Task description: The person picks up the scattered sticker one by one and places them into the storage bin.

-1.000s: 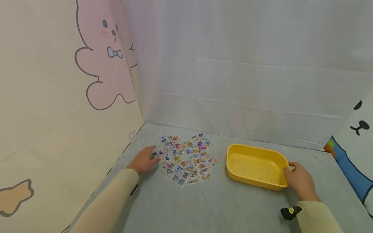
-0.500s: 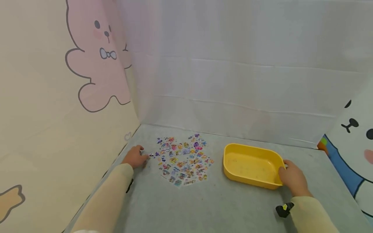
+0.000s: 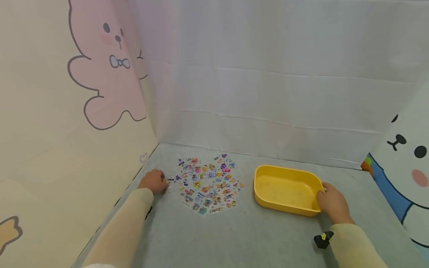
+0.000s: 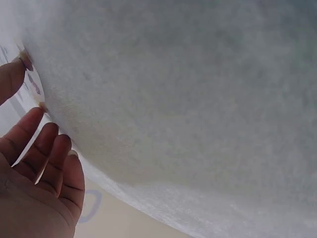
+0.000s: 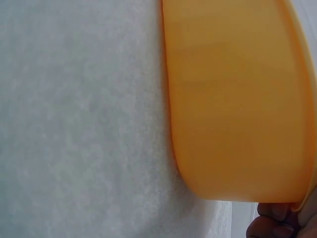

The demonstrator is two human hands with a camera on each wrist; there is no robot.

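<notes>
My left hand [image 3: 153,181] is at the left edge of several overlapping clear sticker sheets [image 3: 209,186] covered in small colourful stickers. In the left wrist view, the thumb [image 4: 11,79] and fingers are apart, fingertips at the edge of a thin sheet [image 4: 34,83] that bows up slightly between them. My right hand [image 3: 333,203] grips the right end of a shallow yellow plastic tray [image 3: 285,208] with rounded corners, thumb at the rim. Up close in the right wrist view, the tray's outer wall [image 5: 237,109] hides most of that hand.
The grey cloth-covered table [image 3: 234,242] stretches toward me. Behind it hangs a white sheet [image 3: 268,93]. A cream cloth wall with a pink bear [image 3: 114,82] closes the left side, and a wall with a white bear figure [image 3: 409,178] stands at the right.
My left hand has drawn back leftward from over the sticker sheets to their edge, its fingers coming closer together. My right hand keeps its grip on the tray. The head view has shifted slightly right.
</notes>
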